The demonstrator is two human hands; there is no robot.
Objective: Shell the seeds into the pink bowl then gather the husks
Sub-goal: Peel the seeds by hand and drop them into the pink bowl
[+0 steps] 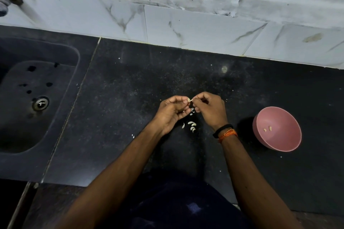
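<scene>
— What are we holding right now?

— We are pinching one pale seed (pixel 189 100) between both hands. Our left hand (pixel 172 111) is curling in from the left with its thumb and forefinger closed on one end, and our right hand (pixel 210 108) is closing on the other end from the right — the fingertips are nearly meeting over it. The other fingers on both hands are folding loosely inward.

— And where are we keeping the rest?

— A small cluster of husks (pixel 191 126) is lying on the black table (pixel 130 98) just below our hands, between our wrists. We cannot tell for certain whether every piece there is an empty husk or a whole seed. A few tiny white flecks are scattering across the table too.

— Where is the bowl sitting?

— The pink bowl (pixel 290 147) is resting on the table to the right of our right wrist, apart from the hands, and it is tipping slightly towards us. Two small kernels (pixel 267 128) are lying inside it.

— Anything else we are seeing?

— We are wearing a black band and an orange thread (pixel 228 133) on the right wrist. A dark sink (pixel 61 87) is sitting at the left with its metal drain (pixel 40 103), and a white marbled wall (pixel 186 24) is running behind the table.
</scene>
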